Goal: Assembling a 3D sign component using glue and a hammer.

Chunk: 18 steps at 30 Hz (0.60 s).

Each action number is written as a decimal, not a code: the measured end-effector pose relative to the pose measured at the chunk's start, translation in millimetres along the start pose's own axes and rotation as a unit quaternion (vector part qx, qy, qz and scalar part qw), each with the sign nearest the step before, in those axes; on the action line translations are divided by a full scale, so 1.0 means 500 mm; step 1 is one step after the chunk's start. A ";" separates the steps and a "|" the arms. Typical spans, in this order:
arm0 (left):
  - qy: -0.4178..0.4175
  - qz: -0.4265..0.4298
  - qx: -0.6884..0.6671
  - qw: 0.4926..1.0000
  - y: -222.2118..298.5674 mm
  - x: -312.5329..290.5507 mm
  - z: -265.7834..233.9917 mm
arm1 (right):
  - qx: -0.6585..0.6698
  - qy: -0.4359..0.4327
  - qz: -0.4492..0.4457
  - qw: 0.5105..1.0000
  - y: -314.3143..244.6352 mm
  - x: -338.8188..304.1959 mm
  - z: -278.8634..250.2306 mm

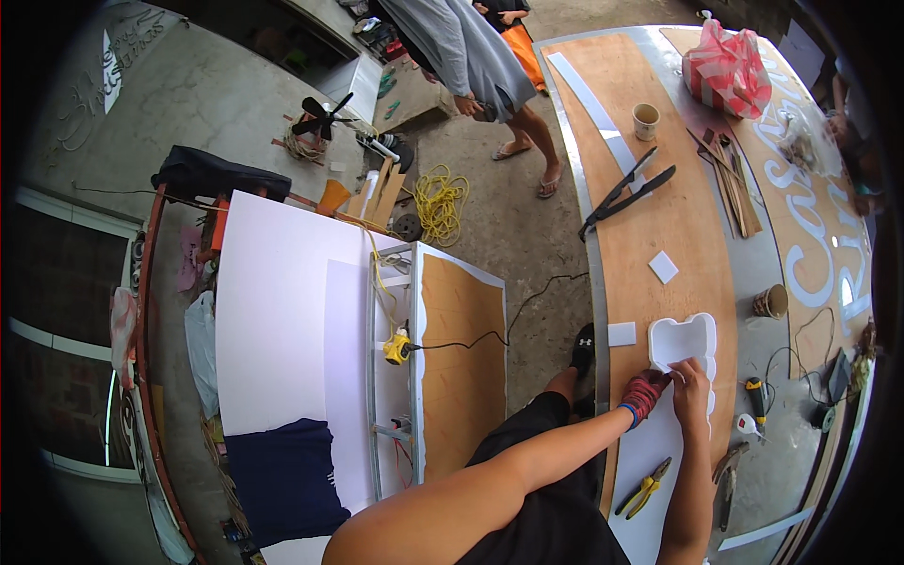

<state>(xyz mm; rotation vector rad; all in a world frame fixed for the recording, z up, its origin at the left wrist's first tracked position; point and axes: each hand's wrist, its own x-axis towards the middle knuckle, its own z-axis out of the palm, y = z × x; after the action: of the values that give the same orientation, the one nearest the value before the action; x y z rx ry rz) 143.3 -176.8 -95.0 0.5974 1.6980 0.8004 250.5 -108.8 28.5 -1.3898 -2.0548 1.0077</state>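
Note:
A white open-topped shape with a wavy, rounded outline (686, 337) rests on the wooden board in front of me, its thin wall standing up around a flat face. My left hand (646, 395), in a red and dark glove, is closed at the wall's near edge. Beside it, my bare right hand (692, 386) pinches the same near edge, fingertips almost meeting the left ones. My fingers partly cover that edge. Below my hands, a white sheet (650, 452) lies on the board with yellow-handled pliers (644, 488) on it. White offcuts (621, 334) sit close by.
On the wooden board (612, 85) are a black hinged tool like a hair straightener (626, 200), a white strip (593, 108) and a paper cup (645, 121). To the right lie another cup (770, 301) and a yellow-black handled tool (756, 400). A person (471, 66) stands beyond.

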 end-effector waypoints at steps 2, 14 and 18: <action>0.016 0.023 0.004 1.000 -0.006 -0.014 0.003 | -0.001 0.000 -0.004 1.000 0.007 -0.010 -0.003; -0.046 -0.045 -0.093 0.994 0.024 0.002 -0.046 | 0.003 0.000 -0.009 1.000 0.019 0.017 0.021; -0.050 -0.075 -0.130 0.987 0.060 -0.018 -0.042 | -0.010 -0.009 0.014 1.000 0.023 0.009 0.012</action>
<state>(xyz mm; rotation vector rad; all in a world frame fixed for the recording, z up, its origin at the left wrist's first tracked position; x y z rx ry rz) 125.0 -168.7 -62.9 0.3219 1.4970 0.8515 250.9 -104.0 15.6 -1.4279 -2.0697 1.0174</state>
